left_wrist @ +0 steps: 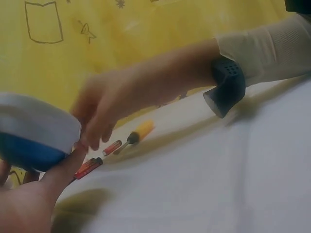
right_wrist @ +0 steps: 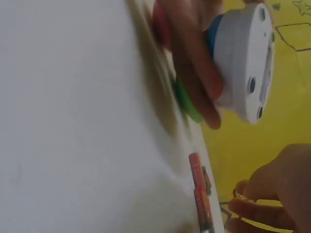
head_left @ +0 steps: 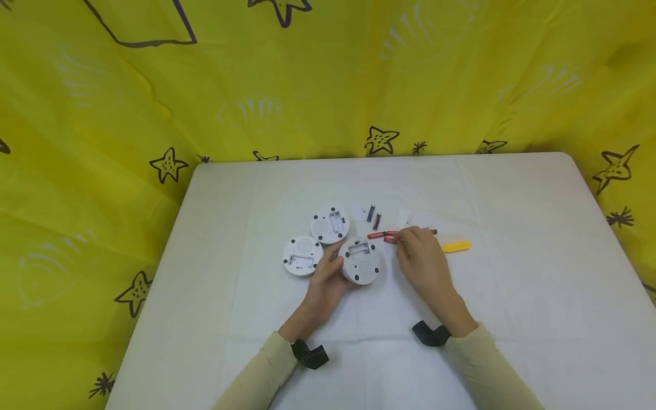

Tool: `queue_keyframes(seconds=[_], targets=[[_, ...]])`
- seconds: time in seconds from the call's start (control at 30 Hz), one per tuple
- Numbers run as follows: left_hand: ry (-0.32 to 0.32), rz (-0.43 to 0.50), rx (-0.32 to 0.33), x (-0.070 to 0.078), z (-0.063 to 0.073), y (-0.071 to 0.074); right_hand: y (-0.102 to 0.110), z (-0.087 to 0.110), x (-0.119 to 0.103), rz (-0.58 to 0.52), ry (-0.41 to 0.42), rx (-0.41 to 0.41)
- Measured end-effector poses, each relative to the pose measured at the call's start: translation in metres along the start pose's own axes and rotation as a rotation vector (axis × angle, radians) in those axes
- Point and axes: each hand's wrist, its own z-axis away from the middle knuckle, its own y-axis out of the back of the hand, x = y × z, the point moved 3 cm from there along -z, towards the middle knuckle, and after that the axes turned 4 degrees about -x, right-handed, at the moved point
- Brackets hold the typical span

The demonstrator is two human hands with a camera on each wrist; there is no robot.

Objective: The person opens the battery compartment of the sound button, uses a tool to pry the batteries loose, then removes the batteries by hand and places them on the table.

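Note:
My left hand (head_left: pixel 328 285) grips a round white device (head_left: pixel 360 262), its underside turned up to show an uncovered battery slot, a speaker grille and dark feet. Blue shows on its other side (left_wrist: pixel 34 150) in the left wrist view. Over the red batteries (head_left: pixel 376 234) hovers my right hand (head_left: pixel 422 259), fingers bent; in the right wrist view its fingertips (right_wrist: pixel 238 187) come close together. Whether they pinch something small cannot be made out. Two more white devices (head_left: pixel 330 225) (head_left: pixel 303 255) lie face down beside my left hand, with their battery slots uncovered.
Two dark batteries (head_left: pixel 374 217) lie behind the red ones. Small white pieces (head_left: pixel 402 217) sit nearby, hard to see against the white table (head_left: pixel 512 273). A yellow-handled screwdriver (head_left: pixel 456 246) lies right of my right hand. A yellow patterned curtain (head_left: pixel 318 68) hangs behind.

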Motion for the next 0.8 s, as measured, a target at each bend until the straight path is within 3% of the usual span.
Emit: queue_keyframes(seconds=[0.2, 0.33, 0.5, 0.67, 0.8], targets=[[-0.050, -0.002, 0.078, -0.003, 0.002, -0.006, 0.000, 0.013, -0.013, -0.444, -0.096, -0.122], [-0.068, 0.023, 0.157, -0.009, 0.001, -0.007, -0.006, 0.020, -0.016, -0.614, -0.177, -0.213], [-0.075, 0.001, 0.248, -0.017, 0.001, -0.007, -0.013, 0.024, -0.018, -0.750, -0.279, -0.259], [-0.067, -0.053, 0.304, -0.022, 0.001, -0.007, -0.017, 0.027, -0.017, -0.799, -0.350, -0.255], [-0.034, -0.182, 0.328, -0.020, 0.002, -0.006, -0.017, 0.029, -0.014, -0.802, -0.385, -0.241]])
